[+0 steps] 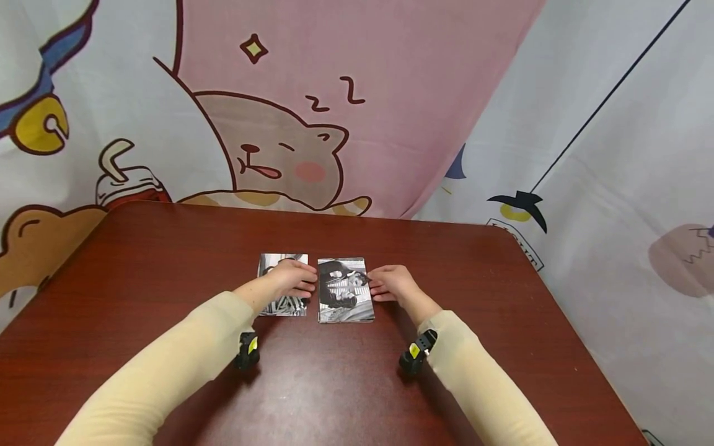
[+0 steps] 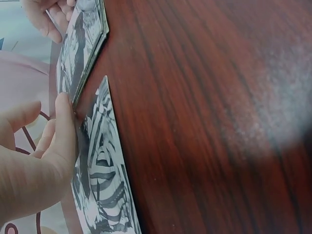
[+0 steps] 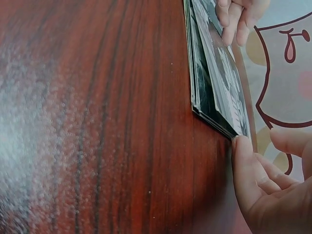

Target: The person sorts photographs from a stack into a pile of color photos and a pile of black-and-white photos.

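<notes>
a: how did the stack (image 1: 346,297) look?
b: black and white, with dark-haired figures lying sideways on its top sheet. the right wrist view showed uneven edges and a dark gap between sheets.
a: where was it?
b: on the worktop (image 1: 323,396), between the two hands, just right of the print (image 1: 290,306).
a: and the print?
b: black and white too, with bold curved stripes, partly covered by the left hand (image 1: 288,277).
a: count them for me.
b: one stack, of several sheets; how many, i couldn't tell. one print showed beside it. two hands, two pale yellow sleeves (image 1: 178,359), two black cameras (image 1: 247,352), one at each wrist.
a: how were the hands?
b: both relaxed, thumb and fingers apart. the left reached over the print to the stack's left edge; the right hand (image 1: 396,285) touched its right edge.
</notes>
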Demonstrator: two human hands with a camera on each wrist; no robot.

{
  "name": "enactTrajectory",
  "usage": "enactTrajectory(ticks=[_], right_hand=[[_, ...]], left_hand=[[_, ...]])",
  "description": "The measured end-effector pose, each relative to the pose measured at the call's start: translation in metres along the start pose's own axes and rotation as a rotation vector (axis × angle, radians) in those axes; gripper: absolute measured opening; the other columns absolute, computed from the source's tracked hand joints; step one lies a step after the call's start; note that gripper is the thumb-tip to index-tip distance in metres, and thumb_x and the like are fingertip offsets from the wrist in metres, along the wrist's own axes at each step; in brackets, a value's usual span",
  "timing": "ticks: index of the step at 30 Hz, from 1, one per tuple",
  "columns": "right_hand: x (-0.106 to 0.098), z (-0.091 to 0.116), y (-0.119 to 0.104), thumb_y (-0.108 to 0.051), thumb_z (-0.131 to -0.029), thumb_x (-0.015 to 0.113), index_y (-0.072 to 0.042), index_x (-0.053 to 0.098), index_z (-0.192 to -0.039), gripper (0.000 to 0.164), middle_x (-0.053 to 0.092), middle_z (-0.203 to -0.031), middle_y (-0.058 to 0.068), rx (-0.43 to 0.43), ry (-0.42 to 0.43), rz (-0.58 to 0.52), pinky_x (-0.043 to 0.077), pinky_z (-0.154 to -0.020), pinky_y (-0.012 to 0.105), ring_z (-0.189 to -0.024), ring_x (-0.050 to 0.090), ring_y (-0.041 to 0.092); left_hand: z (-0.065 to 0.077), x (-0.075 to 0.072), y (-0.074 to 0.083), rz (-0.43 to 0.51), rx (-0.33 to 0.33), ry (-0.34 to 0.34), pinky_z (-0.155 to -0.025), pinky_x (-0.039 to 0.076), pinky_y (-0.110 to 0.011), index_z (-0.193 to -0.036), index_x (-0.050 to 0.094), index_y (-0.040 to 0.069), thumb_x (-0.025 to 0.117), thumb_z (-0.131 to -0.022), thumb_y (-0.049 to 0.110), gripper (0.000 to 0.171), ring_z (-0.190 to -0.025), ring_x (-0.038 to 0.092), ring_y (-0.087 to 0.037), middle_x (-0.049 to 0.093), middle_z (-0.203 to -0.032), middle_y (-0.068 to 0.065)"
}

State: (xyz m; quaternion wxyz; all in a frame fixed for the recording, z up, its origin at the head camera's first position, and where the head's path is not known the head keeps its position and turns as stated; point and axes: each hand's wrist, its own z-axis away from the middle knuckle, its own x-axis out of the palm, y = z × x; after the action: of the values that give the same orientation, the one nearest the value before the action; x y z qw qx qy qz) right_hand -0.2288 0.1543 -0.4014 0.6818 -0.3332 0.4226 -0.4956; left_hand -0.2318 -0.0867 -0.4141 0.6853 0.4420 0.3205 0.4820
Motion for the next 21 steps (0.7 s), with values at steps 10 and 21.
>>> enactTrajectory(ticks=[10, 21], right_hand=[[0.0, 0.004, -0.005, -0.013, -0.091, 0.055, 0.006, 0.056, -0.115, 0.03, 0.065, -0.072, 0.005, 0.014, 0.024, 0.032, 0.056, -0.051, 0.021, -0.057, 0.061, 0.01], [-0.002, 0.006, -0.009, -0.015, -0.091, 0.057, 0.005, 0.058, -0.113, 0.03, 0.067, -0.075, 0.007, 0.005, 0.043, 0.061, 0.054, -0.049, 0.019, -0.057, 0.061, 0.01]], left_hand=[[0.015, 0.012, 0.014, -0.055, -0.026, 0.033, -0.077, 0.06, -0.029, -0.127, 0.046, -0.011, 0.052, -0.092, 0.006, 0.04, -0.083, 0.064, -0.016, 0.06, -0.118, -0.023], [0.016, 0.014, 0.017, -0.079, -0.014, 0.056, -0.076, 0.059, -0.025, -0.128, 0.047, -0.009, 0.051, -0.092, 0.007, 0.039, -0.087, 0.064, -0.017, 0.054, -0.128, -0.026]])
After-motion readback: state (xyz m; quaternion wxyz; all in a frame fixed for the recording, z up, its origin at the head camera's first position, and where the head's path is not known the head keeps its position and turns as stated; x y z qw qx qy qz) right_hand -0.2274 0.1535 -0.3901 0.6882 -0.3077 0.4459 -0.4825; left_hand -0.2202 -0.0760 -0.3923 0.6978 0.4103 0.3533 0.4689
